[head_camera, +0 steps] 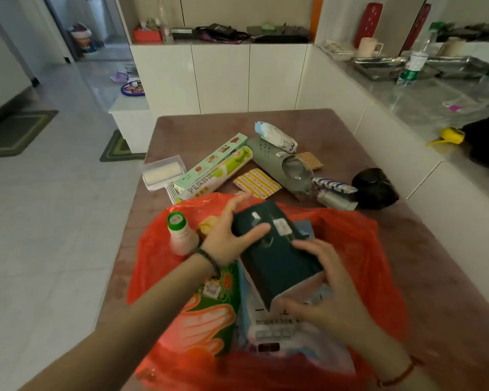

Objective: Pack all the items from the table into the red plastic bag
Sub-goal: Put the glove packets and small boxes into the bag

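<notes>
One wide-angle view only — worn on the head, it faces forward and steeply down, close over the counter [407,249], taking in the floor [54,249] at left and white cabinets [223,77] beyond.

Take the bag [350,238] as your anchor: it's lying open on the near half of the table [435,263]. Inside it on the left there's a glove packet [209,314], and right of that a pouch [283,328]. The box [277,258] sits over the pouch, with your left hand [226,238] on its far-left side and your right hand [328,280] at its near-right end. A small bottle [180,235] stands upright at the bag's left edge. Just behind the bag you've got a cling film roll [212,170] at the back left, a lidded case [164,172] left of that, and a flat packet [256,183] dead centre. A shoe [266,153] lies further back with a wipes pack [275,136] resting on it. Back right of the bag is a tube [336,193], then a bundled sack [374,189] further right.
</notes>
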{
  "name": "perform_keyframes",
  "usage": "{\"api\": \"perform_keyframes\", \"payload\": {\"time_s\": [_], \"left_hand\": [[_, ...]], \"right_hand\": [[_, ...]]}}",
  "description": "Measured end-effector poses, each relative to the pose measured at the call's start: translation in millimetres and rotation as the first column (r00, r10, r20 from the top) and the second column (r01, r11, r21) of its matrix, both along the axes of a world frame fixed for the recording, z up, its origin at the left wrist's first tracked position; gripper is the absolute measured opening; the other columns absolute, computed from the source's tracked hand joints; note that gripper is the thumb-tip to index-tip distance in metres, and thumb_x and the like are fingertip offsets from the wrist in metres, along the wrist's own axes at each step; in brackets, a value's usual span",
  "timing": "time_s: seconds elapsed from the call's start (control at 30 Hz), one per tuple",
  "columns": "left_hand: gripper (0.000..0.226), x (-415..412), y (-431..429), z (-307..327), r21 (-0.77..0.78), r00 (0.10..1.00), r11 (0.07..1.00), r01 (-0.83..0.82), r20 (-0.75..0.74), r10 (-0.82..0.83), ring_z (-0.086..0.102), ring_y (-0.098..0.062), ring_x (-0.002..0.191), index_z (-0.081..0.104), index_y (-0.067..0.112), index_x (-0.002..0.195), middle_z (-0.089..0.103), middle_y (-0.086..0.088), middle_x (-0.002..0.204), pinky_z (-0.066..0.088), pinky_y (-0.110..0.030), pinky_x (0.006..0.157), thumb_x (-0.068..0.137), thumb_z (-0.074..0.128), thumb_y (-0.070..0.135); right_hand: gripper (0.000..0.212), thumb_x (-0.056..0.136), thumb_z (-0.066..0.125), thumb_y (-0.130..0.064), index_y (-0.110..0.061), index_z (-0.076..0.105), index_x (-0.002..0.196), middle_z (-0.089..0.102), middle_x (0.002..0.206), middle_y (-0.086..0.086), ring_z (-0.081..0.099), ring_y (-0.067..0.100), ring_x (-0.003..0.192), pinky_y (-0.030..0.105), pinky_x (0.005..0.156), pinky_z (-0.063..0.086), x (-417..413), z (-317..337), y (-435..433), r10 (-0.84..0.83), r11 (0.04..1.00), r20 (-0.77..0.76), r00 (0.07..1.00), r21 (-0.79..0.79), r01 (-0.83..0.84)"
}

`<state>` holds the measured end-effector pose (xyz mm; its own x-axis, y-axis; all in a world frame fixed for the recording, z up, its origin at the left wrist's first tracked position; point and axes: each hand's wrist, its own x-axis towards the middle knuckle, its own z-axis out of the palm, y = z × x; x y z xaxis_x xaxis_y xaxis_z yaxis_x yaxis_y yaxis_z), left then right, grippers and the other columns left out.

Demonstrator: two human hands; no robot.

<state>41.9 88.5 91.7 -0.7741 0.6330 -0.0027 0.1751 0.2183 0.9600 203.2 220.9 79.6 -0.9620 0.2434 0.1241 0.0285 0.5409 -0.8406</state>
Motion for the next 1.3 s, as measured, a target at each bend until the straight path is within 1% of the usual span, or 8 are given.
{"api": "perform_keyframes", "payload": {"time_s": [0.17,0.3,0.47,0.63,0.83,1.07,1.23,1.3], "left_hand": [[0.098,38,2,-45,-0.176,0.977,0.974,-0.140,0.136,0.165,0.025,-0.020,0.137,0.006,0.025,0.144,0.017,-0.005,0.150,0.027,-0.039,0.114,0.072,0.073,0.031],[0.112,43,2,-47,-0.096,0.918,0.977,-0.188,0.337,0.210,0.039,-0.025,0.129,-0.006,0.034,0.143,0.030,-0.007,0.146,0.036,-0.047,0.109,0.068,0.078,0.027],[0.110,45,11,-41,-0.099,0.928,0.990,-0.100,0.350,0.129,0.039,-0.024,0.129,-0.001,0.038,0.142,0.026,-0.005,0.148,0.038,-0.047,0.107,0.066,0.078,0.027],[0.077,45,23,-38,-0.121,0.956,0.993,0.016,0.293,0.020,0.037,-0.025,0.129,0.023,0.057,0.116,0.021,-0.003,0.147,0.042,-0.047,0.104,0.068,0.077,0.028],[0.069,39,21,-37,-0.136,0.954,0.990,0.047,0.299,-0.005,0.041,-0.024,0.126,0.026,0.060,0.109,0.023,-0.003,0.147,0.044,-0.046,0.102,0.072,0.074,0.027],[0.073,-11,26,-11,-0.268,0.985,0.963,-0.032,-0.173,-0.015,0.024,-0.014,0.139,0.022,0.030,0.140,0.023,0.002,0.151,0.028,-0.035,0.114,0.080,0.063,0.032],[0.074,-70,40,-2,-0.621,0.882,0.779,-0.086,-0.410,-0.230,0.023,-0.017,0.140,0.019,0.029,0.142,0.028,0.001,0.151,0.023,-0.038,0.117,0.081,0.060,0.037],[0.073,-84,48,-2,-0.759,0.837,0.644,-0.094,-0.411,-0.362,0.031,-0.019,0.136,0.021,0.031,0.141,0.039,0.002,0.145,0.023,-0.038,0.115,0.080,0.058,0.044]], "right_hand": [[0.048,0.063,0.067,-0.058,-0.066,0.046,0.105,0.041,0.125,-0.030,0.039,-0.015,0.117,0.010,0.089,0.042,9,-23,-9,-0.012,0.998,0.123,0.992,-0.056,0.019],[0.037,0.076,0.057,-0.054,-0.036,0.063,0.107,0.054,0.127,0.002,0.049,0.016,0.120,0.035,0.101,0.041,-3,-5,39,-0.454,0.856,-0.121,0.883,0.216,0.470],[0.069,0.080,0.064,-0.027,-0.016,0.032,0.140,0.047,0.135,0.017,0.045,0.037,0.124,0.043,0.097,0.042,-34,-5,100,-0.595,0.773,0.331,0.732,0.483,0.410],[0.010,0.081,0.058,-0.010,-0.005,0.067,0.080,0.068,0.082,0.015,0.063,0.030,0.082,0.032,0.070,0.047,-50,3,109,-0.576,0.799,0.125,0.808,0.299,0.522],[0.015,0.083,0.059,-0.006,0.004,0.067,0.090,0.067,0.090,0.024,0.054,0.021,0.077,0.030,0.070,0.042,-54,16,102,-0.656,0.750,0.028,0.754,-0.079,0.656],[0.013,0.083,0.062,-0.014,-0.017,0.062,0.071,0.059,0.062,-0.002,0.055,0.007,0.054,0.016,0.049,0.043,-44,40,135,-0.307,0.926,0.448,0.840,-0.064,0.372],[0.011,0.087,0.059,-0.024,-0.013,0.061,0.084,0.062,0.079,0.004,0.057,0.020,0.075,0.028,0.069,0.046,-69,66,167,-0.333,0.896,0.325,0.885,-0.184,0.404],[0.020,0.082,0.067,-0.014,-0.008,0.060,0.099,0.061,0.088,0.007,0.056,0.021,0.082,0.024,0.065,0.043,-89,61,178,-0.390,0.915,0.221,0.894,-0.016,0.403]]}}
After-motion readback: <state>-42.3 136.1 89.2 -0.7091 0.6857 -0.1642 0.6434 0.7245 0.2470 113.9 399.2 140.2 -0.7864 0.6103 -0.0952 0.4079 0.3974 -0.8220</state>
